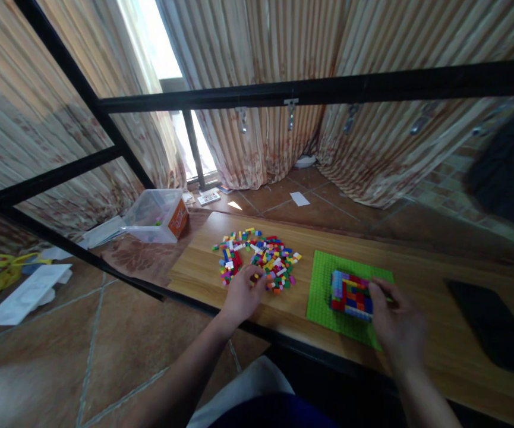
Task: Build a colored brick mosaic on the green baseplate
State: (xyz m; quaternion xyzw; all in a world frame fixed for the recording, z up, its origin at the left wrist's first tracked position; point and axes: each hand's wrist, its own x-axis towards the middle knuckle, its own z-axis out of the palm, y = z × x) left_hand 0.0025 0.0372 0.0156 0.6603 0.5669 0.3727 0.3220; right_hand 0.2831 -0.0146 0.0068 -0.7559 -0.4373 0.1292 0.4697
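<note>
My left hand (243,293) reaches to the near edge of a loose pile of colourful toy building bricks (272,252). Its thumb and fingertips are drawn together among the bricks; what they pinch, if anything, is too small to name. On a green baseplate (320,285) stands a low block-shaped build of mixed bricks (350,295), mostly red, blue and yellow on top. My right hand (397,315) is at the right end of this build, fingers curled and closed against its upper edge. That hand hides the build's right end and part of the baseplate.
The wooden table (203,244) carries a dark flat device (492,321) at the right. A black metal bar (292,92) crosses above. On the floor at left are a clear plastic bin (150,229) and a white panel (25,294). Striped curtains (261,53) hang behind.
</note>
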